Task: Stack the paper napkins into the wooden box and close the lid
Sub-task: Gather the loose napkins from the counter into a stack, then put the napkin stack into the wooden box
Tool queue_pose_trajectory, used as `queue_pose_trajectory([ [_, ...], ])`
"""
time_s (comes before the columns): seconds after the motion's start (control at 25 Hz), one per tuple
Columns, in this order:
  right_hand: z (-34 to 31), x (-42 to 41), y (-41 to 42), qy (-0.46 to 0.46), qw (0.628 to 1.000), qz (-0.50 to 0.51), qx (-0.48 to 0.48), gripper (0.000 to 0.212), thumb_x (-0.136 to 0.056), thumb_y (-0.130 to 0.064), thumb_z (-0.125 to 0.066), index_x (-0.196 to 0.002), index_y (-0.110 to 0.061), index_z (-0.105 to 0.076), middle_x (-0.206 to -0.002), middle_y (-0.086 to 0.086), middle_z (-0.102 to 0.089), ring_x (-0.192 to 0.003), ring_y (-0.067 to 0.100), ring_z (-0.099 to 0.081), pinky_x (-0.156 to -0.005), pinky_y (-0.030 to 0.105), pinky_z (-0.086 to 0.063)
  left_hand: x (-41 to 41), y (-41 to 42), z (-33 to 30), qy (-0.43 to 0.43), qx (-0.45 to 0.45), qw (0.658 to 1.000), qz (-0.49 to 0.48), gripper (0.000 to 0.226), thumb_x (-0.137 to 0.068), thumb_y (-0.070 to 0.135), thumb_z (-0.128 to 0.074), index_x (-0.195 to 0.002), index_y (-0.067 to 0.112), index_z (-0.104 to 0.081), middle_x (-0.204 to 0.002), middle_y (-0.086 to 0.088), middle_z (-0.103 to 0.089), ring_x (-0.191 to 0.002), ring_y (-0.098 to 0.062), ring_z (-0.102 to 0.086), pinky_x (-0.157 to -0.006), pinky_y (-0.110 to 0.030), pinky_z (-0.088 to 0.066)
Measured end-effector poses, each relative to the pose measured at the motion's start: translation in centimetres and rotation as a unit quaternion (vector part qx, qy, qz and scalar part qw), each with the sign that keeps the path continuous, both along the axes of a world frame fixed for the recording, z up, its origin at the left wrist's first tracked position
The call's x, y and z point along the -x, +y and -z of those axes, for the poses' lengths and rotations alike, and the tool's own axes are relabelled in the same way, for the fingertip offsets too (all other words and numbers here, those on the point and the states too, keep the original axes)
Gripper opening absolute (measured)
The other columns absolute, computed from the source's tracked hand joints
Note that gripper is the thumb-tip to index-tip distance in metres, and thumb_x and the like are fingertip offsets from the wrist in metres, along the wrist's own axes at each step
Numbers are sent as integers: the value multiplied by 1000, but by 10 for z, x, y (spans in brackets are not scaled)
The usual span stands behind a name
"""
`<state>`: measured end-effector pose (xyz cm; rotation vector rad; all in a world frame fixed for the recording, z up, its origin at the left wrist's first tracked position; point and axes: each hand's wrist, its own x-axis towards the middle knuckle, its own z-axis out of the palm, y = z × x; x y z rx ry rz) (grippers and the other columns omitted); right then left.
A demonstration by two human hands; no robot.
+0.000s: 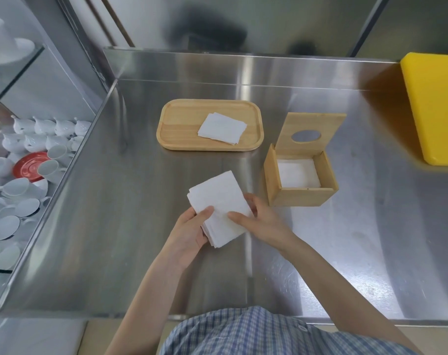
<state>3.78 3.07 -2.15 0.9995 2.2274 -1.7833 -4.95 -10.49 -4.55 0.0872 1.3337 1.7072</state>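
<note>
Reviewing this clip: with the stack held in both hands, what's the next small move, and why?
Probably carry the napkin stack, held by the left hand and right hand, rightward over the wooden box and lower it in. The lid stands open, napkins already lie inside, and more wait on the tray.

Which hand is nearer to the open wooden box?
Right. The right hand holds the napkin stack just in front of the wooden box, toward its left corner. The left hand grips the stack's far side, farther from the box.
</note>
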Motion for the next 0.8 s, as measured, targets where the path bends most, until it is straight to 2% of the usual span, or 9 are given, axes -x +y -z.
queue_pose_trajectory([
  [0.12, 5, -9, 0, 19, 984, 40, 170, 31, -90, -23, -59, -120, -14, -56, -115, 2, -64, -103, 16, -58, -93, 30, -46, -1, 5, -3, -26, -52, 998, -5, 28, -95, 15, -42, -117, 12, -58, -102, -1, -73, -87, -15, -71, -67, -25, -58],
  [0.2, 11, -12, 1, 37, 973, 75, 216, 28, -89, -18, -59, -117, -12, -58, -117, 7, -66, -101, 18, -60, -93, 31, -48, -2, 6, -4, -30, -70, 997, -5, 30, -94, 14, -43, -120, 12, -56, -108, -2, -71, -92, -16, -69, -71, -26, -58],
  [0.36, 15, -20, 11, 59, 976, 119, 170, 34, -87, -9, -60, -120, -3, -56, -125, 15, -63, -111, 25, -60, -90, 30, -51, -1, 5, -5, -19, -60, 998, -11, 33, -85, 20, -54, -117, 12, -58, -108, -4, -71, -94, -18, -69, -77, -30, -57],
  [0.48, 5, -30, 21, 68, 984, 123, 111, 33, -88, -5, -58, -121, -3, -55, -121, 17, -64, -100, 20, -61, -77, 20, -52, -2, 7, -11, 23, 9, 999, -21, 21, -91, 26, -54, -105, 13, -62, -102, -5, -70, -93, -20, -66, -85, -34, -53],
  [0.56, -2, -38, 30, 74, 987, 119, 80, 31, -88, -3, -58, -119, -2, -55, -107, 14, -67, -88, 15, -61, -66, 12, -53, -6, 13, -17, 72, 54, 996, -18, 18, -93, 27, -50, -96, 15, -64, -96, -4, -69, -89, -19, -64, -81, -31, -52],
  [0.64, -9, -43, 38, 84, 988, 116, 53, 30, -88, -4, -59, -117, -3, -54, -88, 1, -66, -77, 7, -60, -58, 4, -50, -12, 21, -22, 118, 95, 988, -17, 14, -92, 25, -52, -91, 18, -64, -92, -2, -68, -81, -16, -62, -71, -23, -51],
  [0.72, -14, -46, 47, 89, 989, 121, 15, 29, -87, -8, -62, -113, -10, -50, -78, -9, -61, -73, 3, -57, -59, 6, -49, -17, 30, -25, 153, 128, 980, -24, 12, -92, 24, -53, -86, 20, -63, -86, 1, -66, -74, -12, -60, -62, -19, -48],
  [0.8, -16, -48, 54, 89, 986, 141, -32, 27, -85, -11, -64, -105, -16, -45, -74, -10, -57, -70, 4, -54, -62, 7, -44, -22, 41, -24, 169, 146, 974, -37, 12, -91, 22, -54, -83, 19, -62, -84, 1, -66, -75, -14, -59, -68, -25, -46],
])
